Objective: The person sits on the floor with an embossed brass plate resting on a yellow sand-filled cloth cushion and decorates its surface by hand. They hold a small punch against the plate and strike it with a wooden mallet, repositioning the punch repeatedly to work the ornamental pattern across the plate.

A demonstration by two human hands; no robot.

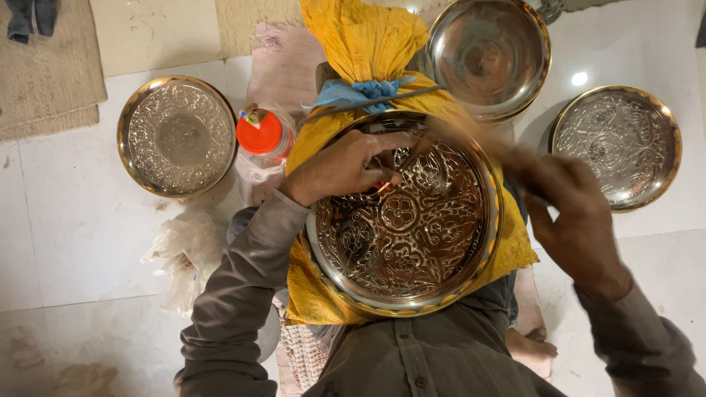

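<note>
A large round embossed metal plate (403, 220) rested on a yellow cloth bundle (368, 44) in the person's lap, near the middle of the scene. Three more metal plates lay on the white tiled floor (73, 220): one at far left (177, 136), one far beyond the bundle (489, 55), one at right (625, 143). The left hand (346, 167) lay on the big plate's far-left rim, fingers curled around something small and reddish, too hidden to name. The right hand (570, 213) hovered at the plate's right edge, blurred; I could not tell its grip. An orange-lidded jar (261, 134) stood just left of the bundle.
</note>
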